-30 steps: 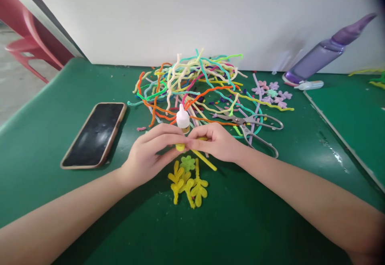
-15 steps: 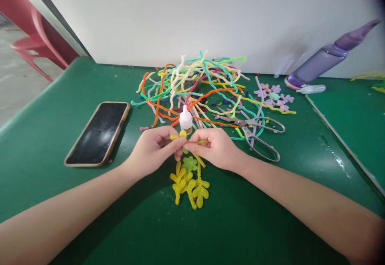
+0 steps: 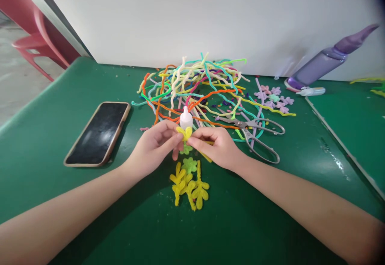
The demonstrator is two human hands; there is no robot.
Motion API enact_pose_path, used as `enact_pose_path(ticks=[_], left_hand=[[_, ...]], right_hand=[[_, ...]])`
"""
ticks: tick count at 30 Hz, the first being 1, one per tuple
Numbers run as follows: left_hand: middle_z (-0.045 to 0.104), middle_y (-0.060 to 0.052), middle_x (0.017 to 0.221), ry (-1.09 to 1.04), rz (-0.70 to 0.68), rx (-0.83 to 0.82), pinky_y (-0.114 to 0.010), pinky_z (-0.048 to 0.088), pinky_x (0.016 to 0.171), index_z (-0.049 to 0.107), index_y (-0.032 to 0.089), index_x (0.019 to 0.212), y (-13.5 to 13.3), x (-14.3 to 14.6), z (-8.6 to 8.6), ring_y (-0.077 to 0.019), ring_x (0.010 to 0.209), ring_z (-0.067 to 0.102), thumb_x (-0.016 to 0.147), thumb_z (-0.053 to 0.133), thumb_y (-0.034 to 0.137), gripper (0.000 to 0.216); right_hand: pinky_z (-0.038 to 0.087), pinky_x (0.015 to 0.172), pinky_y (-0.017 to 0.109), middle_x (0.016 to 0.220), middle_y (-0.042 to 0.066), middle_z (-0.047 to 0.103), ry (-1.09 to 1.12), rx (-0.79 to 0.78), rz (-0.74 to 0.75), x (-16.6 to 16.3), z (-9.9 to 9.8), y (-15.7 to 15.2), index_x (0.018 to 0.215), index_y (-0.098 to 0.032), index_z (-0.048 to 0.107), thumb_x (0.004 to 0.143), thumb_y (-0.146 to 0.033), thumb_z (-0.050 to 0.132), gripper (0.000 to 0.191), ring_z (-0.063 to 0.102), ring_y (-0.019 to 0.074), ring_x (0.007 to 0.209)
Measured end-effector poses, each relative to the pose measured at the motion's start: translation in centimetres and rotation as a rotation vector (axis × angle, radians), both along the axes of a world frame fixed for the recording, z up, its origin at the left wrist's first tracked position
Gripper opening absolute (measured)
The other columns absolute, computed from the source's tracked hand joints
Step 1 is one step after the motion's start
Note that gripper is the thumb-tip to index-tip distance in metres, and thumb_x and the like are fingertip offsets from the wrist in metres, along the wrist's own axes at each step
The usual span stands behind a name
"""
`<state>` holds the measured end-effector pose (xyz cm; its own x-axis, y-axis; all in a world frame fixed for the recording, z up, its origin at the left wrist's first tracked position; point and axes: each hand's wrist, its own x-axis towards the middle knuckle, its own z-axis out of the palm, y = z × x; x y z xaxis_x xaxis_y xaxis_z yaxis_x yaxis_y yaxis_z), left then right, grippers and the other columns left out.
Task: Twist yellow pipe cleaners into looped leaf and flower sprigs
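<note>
Between my hands is a yellow pipe cleaner (image 3: 184, 134) with looped ends pointing up. My left hand (image 3: 156, 144) pinches it from the left, thumb against the fingers. From the right, my right hand (image 3: 215, 144) pinches the same piece, and a straight yellow length sticks out below its fingers. Just behind stands a small white glue bottle (image 3: 185, 117), its lower part hidden. Below my hands lie yellow leaf-shaped pipe cleaner pieces (image 3: 200, 191) and a light green pipe cleaner flower (image 3: 190, 164); another green piece shows partly beneath my fingers.
A tangle of coloured pipe cleaners (image 3: 192, 80) lies against the white wall. Scissors (image 3: 249, 126) rest open right of my hands, near lilac flowers (image 3: 275, 98). A phone (image 3: 98, 133) lies at left. A purple bottle (image 3: 319, 66) leans at right, and a red chair (image 3: 39, 40) stands beyond the table.
The yellow pipe cleaner between my fingers has turned, and its loops now stand up in a V. Both hands stay nearly in place, still pinching.
</note>
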<state>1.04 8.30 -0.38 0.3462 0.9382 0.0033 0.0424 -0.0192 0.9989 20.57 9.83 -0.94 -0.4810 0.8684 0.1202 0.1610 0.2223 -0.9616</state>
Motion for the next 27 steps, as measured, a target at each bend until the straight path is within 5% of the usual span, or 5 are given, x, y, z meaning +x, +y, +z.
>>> enact_pose_path(ticks=[6,13,21,27], left_hand=[[0.064,0.005,0.062,-0.026,0.059,-0.005,-0.015,0.045,0.048,0.053,0.016,0.087,-0.01,-0.14,-0.06,-0.0051,0.046,0.057,0.09,0.059,0.023,0.009],[0.064,0.003,0.063,0.028,-0.026,-0.043,-0.015,0.048,0.052,0.056,0.015,0.086,0.01,0.03,0.05,-0.0061,0.05,0.06,0.091,0.057,0.025,0.011],[0.065,0.001,0.087,0.025,0.025,0.089,-0.019,0.054,0.062,0.063,0.018,0.096,0.06,-0.09,-0.34,-0.0062,0.059,0.063,0.086,0.064,0.023,0.011],[0.063,0.001,0.085,0.018,0.02,0.13,-0.02,0.055,0.061,0.066,0.018,0.091,0.14,-0.1,-0.57,-0.0076,0.06,0.064,0.082,0.068,0.017,0.009]], right_hand=[[0.036,0.049,0.021,0.06,-0.002,0.053,0.116,-0.173,0.154,0.23,0.26,0.03,0.074,-0.015,0.064,0.09,-0.043,0.052,0.035,0.045,0.007,0.051],[0.032,0.047,0.02,0.06,-0.004,0.052,-0.02,-0.136,0.08,0.02,0.07,0.14,0.072,-0.015,0.062,0.085,-0.043,0.061,0.03,0.043,0.0063,0.052],[0.037,0.047,0.019,0.057,-0.005,0.052,0.124,-0.243,0.151,0.19,-0.14,0.55,0.08,-0.016,0.059,0.09,-0.042,0.055,0.028,0.049,0.006,0.049],[0.037,0.048,0.018,0.054,-0.006,0.049,0.094,-0.197,0.163,0.28,-0.16,0.54,0.079,-0.016,0.06,0.092,-0.041,0.052,0.029,0.047,0.0052,0.049]])
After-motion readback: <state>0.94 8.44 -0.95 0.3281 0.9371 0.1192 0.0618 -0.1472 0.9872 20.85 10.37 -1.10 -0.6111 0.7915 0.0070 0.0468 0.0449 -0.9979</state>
